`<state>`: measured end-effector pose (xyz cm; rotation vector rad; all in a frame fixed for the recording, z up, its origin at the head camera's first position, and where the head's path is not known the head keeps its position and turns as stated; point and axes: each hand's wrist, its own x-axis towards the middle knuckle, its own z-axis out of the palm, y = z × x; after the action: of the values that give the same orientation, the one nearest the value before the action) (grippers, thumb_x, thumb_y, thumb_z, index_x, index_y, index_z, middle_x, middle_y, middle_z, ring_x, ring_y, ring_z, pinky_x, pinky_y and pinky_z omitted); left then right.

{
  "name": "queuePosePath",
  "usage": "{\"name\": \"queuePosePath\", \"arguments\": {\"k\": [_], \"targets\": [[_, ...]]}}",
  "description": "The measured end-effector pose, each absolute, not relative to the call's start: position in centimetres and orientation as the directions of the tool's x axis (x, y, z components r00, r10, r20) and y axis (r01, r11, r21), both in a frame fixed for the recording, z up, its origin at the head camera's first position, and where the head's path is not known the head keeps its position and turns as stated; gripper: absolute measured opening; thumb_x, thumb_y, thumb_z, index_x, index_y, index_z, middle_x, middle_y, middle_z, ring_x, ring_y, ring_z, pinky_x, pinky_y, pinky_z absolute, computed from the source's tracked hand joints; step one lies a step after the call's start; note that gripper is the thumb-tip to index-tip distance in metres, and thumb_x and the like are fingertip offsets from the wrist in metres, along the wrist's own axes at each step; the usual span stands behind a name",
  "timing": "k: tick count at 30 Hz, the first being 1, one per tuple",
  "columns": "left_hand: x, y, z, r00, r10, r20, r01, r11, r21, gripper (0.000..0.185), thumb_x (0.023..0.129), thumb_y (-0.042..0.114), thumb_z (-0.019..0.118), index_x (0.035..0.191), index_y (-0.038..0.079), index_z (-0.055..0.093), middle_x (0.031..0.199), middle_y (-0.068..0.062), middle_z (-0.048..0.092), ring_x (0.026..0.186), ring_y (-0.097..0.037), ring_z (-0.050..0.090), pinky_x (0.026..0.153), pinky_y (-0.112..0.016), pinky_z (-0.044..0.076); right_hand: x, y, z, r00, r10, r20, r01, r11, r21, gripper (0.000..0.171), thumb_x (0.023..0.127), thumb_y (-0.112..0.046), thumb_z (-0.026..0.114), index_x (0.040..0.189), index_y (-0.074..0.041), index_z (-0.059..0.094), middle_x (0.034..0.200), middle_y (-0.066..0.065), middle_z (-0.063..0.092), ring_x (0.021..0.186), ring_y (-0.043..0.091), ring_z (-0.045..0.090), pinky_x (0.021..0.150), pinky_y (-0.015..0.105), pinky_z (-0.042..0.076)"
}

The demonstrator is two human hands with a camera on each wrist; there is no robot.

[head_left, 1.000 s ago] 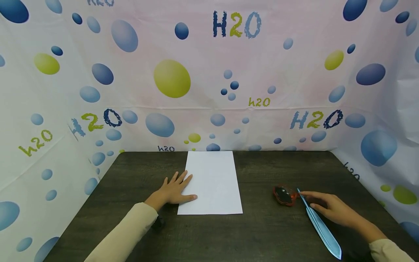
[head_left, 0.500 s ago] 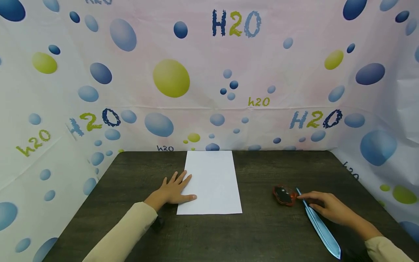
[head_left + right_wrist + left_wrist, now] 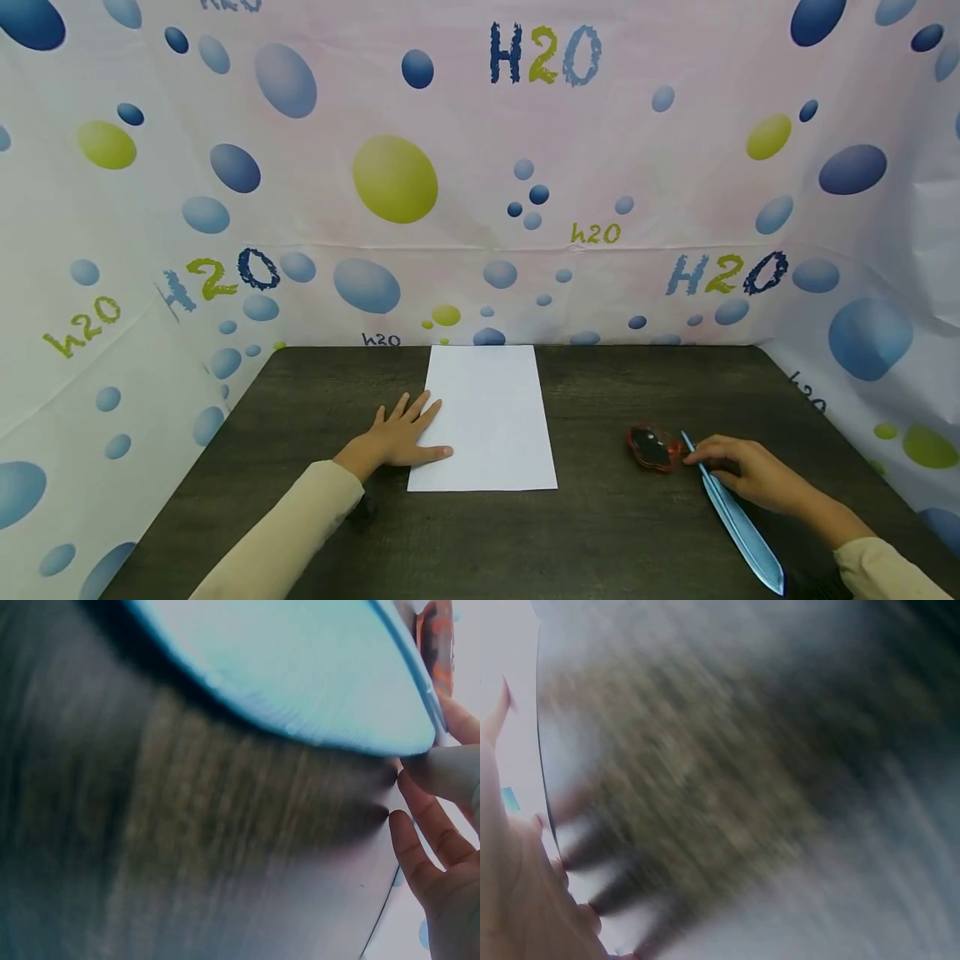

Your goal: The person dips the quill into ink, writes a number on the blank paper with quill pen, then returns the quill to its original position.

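My left hand (image 3: 401, 440) rests on the left edge of a white sheet of paper (image 3: 491, 417), palm down with the fingers spread. In the left wrist view the fingers of that hand (image 3: 525, 892) stand apart over the table surface. On the right, my right hand (image 3: 753, 471) pinches the far, narrow end of a long, glossy light-blue leaf-shaped thing (image 3: 738, 521). Its thumb and index finger lie on either side of the blue thing (image 3: 300, 667) in the right wrist view. Red-framed sunglasses with dark lenses (image 3: 651, 448) lie just left of these fingertips.
The dark wood-grain table (image 3: 600, 542) runs back to a backdrop (image 3: 465, 108) printed with blue and green dots and H2O lettering. The paper reaches the table's back edge. A small dark object (image 3: 363, 510) shows under the left wrist.
My right index finger has drawn back and bent from the sunglasses' edge to the narrow end of the blue thing. My left hand and the paper stay in place.
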<state>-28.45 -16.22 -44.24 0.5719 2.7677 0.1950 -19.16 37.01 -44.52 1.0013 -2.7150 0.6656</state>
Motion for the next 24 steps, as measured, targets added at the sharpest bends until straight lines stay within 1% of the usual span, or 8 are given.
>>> {"name": "queuePosePath", "arguments": {"k": [5, 13, 19, 21, 24], "targets": [[-28.39, -16.18, -44.11, -0.872, 0.403, -0.278, 0.362, 0.913, 0.189, 0.095, 0.084, 0.077, 0.042, 0.156, 0.023, 0.012, 0.162, -0.006, 0.002, 0.146, -0.041, 0.001, 0.108, -0.07, 0.005, -19.25, 36.91, -44.45, -0.757, -0.576, 0.307, -0.653, 0.689, -0.316, 0.042, 0.072, 0.009, 0.075, 0.104, -0.017, 0.069, 0.104, 0.007, 0.065, 0.097, 0.004, 0.06, 0.068, 0.028, 0.054], [-28.31, -16.17, -44.16, -0.87, 0.403, -0.282, 0.359, 0.912, 0.198, 0.096, 0.084, 0.077, 0.042, 0.156, 0.022, 0.013, 0.162, -0.007, 0.002, 0.146, -0.042, 0.002, 0.107, -0.07, 0.005, -19.36, 36.76, -44.37, -0.752, -0.587, 0.3, -0.659, 0.685, -0.312, 0.04, 0.07, 0.009, 0.075, 0.099, -0.018, 0.069, 0.101, 0.008, 0.067, 0.092, 0.004, 0.061, 0.063, 0.026, 0.053], [-28.38, -16.19, -44.36, -0.872, 0.404, -0.278, 0.358, 0.912, 0.2, 0.093, 0.085, 0.077, 0.042, 0.156, 0.025, 0.011, 0.162, -0.005, 0.001, 0.146, -0.04, 0.001, 0.108, -0.069, 0.003, -19.31, 36.73, -44.42, -0.765, -0.567, 0.305, -0.642, 0.708, -0.295, 0.038, 0.071, 0.005, 0.076, 0.098, -0.021, 0.07, 0.1, 0.006, 0.069, 0.093, 0.005, 0.063, 0.066, 0.029, 0.055], [-28.37, -16.21, -44.35, -0.872, 0.405, -0.273, 0.359, 0.911, 0.203, 0.093, 0.084, 0.077, 0.042, 0.156, 0.025, 0.012, 0.162, -0.006, 0.001, 0.146, -0.04, 0.001, 0.108, -0.07, 0.003, -19.29, 36.75, -44.43, -0.781, -0.544, 0.308, -0.623, 0.717, -0.312, 0.037, 0.071, 0.004, 0.077, 0.098, -0.02, 0.071, 0.1, 0.007, 0.07, 0.093, 0.003, 0.063, 0.068, 0.03, 0.055], [-28.38, -16.23, -44.33, -0.873, 0.406, -0.271, 0.36, 0.91, 0.204, 0.093, 0.084, 0.077, 0.042, 0.156, 0.025, 0.012, 0.162, -0.006, 0.001, 0.146, -0.04, 0.001, 0.108, -0.07, 0.003, -19.26, 36.81, -44.45, -0.811, -0.493, 0.315, -0.584, 0.723, -0.37, 0.036, 0.072, 0.005, 0.076, 0.099, -0.018, 0.072, 0.1, 0.008, 0.071, 0.091, -0.001, 0.062, 0.067, 0.027, 0.055]]}}
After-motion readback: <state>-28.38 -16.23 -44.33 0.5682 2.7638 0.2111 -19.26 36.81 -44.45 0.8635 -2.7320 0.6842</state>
